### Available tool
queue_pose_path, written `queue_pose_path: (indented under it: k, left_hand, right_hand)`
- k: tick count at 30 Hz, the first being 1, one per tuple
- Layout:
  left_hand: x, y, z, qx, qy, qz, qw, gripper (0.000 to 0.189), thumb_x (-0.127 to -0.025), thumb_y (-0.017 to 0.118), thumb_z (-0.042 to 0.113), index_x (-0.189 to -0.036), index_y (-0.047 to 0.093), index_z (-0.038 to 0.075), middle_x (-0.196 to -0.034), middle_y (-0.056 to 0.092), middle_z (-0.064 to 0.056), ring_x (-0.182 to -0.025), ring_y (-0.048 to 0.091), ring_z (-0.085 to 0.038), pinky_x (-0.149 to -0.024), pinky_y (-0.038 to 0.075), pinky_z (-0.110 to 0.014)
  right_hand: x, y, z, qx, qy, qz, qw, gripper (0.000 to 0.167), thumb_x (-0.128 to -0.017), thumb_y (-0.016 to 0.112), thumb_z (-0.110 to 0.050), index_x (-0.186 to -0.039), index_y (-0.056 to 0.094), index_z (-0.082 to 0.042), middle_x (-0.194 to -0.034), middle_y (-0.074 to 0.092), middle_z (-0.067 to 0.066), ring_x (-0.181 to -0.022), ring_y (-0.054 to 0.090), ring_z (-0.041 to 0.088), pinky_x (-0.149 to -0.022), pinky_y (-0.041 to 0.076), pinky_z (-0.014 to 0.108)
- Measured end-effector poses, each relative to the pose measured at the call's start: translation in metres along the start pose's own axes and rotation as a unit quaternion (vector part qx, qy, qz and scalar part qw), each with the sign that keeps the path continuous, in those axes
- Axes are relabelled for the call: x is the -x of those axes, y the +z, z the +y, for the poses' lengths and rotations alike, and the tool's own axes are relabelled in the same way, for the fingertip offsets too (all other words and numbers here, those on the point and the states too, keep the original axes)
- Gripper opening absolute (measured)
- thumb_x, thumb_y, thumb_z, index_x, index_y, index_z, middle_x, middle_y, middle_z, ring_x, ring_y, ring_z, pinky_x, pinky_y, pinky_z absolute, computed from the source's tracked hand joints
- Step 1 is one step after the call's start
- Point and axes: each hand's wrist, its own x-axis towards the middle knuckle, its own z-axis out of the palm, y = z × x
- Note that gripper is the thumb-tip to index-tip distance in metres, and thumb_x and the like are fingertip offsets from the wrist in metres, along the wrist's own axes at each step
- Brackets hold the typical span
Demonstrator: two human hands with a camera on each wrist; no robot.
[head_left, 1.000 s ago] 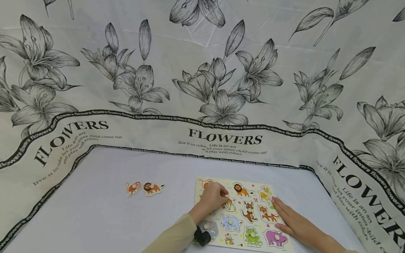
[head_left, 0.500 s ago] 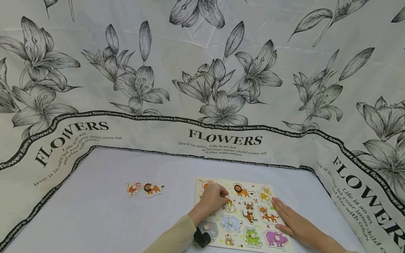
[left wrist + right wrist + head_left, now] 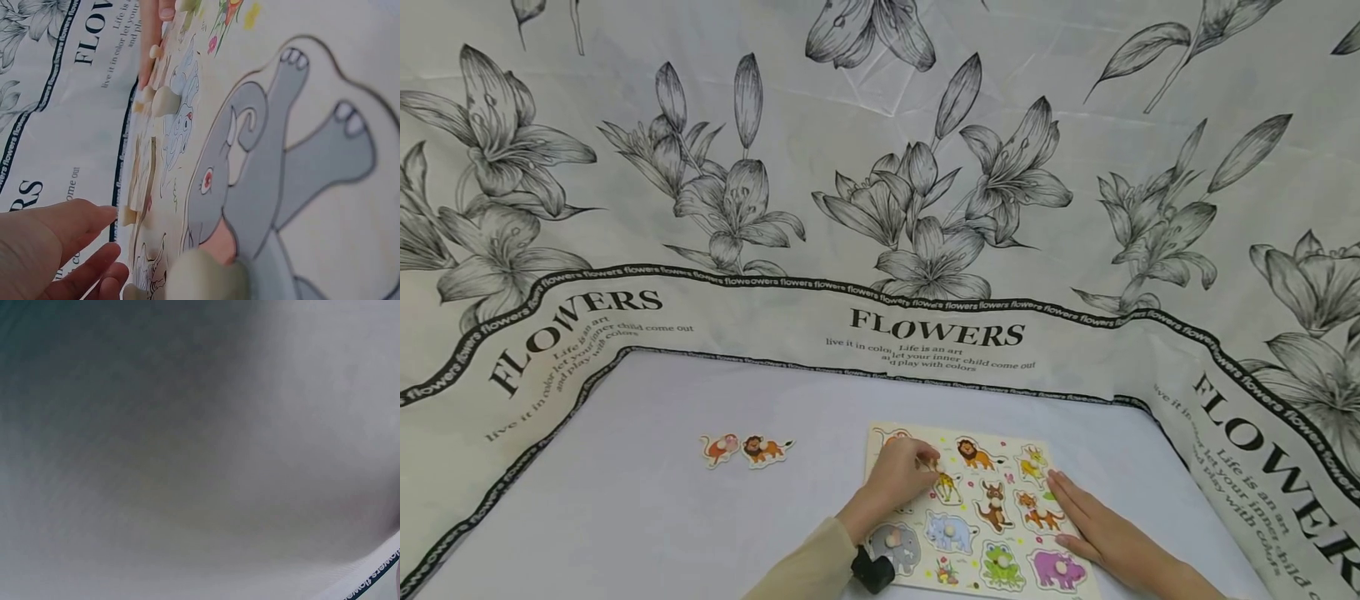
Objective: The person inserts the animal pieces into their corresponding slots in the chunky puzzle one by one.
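Observation:
A wooden knob-puzzle board (image 3: 910, 582) with animal pieces lies on the table. My left hand (image 3: 891, 479) is over its upper left, thumb and fingers slightly parted beside the giraffe piece (image 3: 947, 487). In the left wrist view, a fingertip of the left hand (image 3: 59, 250) is right beside a small knob (image 3: 129, 215), not wrapped round it. Whether it touches the knob is hard to tell. My right hand (image 3: 1101, 529) rests with straight fingers along the board's right edge. A blurred pale surface fills most of the right wrist view.
Away to the left lie two loose pieces, a monkey (image 3: 721, 450) and a lion (image 3: 767, 451). An elephant piece (image 3: 897, 546), a hippo (image 3: 1060, 571) and a frog (image 3: 1002, 567) sit in the board. Flower-printed cloth (image 3: 925, 333) walls the table behind.
The left hand has drawn back slightly to the left, and its fingers have parted, so more of the giraffe piece shows. The right hand stays at the board's edge.

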Motion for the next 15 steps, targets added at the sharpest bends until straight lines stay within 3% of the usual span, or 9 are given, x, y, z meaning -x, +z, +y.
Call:
queue_pose_path:
  k: [8, 15]
  left_hand:
    - [0.0004, -0.0006, -0.0007, 0.003, -0.005, -0.003, 1.0, 0.022, -0.077, 0.076, 0.006, -0.099, 0.075, 0.008, -0.086, 0.07, -0.002, -0.069, 0.051, -0.003, -0.063, 0.044, -0.017]
    - [0.0001, 0.0043, 0.0001, 0.007, -0.003, -0.011, 0.9999, 0.025, -0.074, 0.075, 0.003, -0.099, 0.074, 0.005, -0.092, 0.072, -0.005, -0.075, 0.056, -0.008, -0.065, 0.044, -0.016]
  right_hand:
    - [0.0008, -0.0017, -0.0001, -0.006, -0.006, 0.004, 1.0, 0.071, -0.093, 0.059, -0.036, -0.15, 0.029, -0.004, -0.159, 0.025, 0.003, -0.138, -0.009, -0.019, -0.102, -0.003, -0.004]
    - [0.0, -0.0031, -0.0023, -0.012, -0.003, -0.002, 0.9999, 0.071, -0.094, 0.058, -0.037, -0.149, 0.029, -0.004, -0.158, 0.026, 0.005, -0.137, -0.009, -0.02, -0.102, -0.003, -0.004]
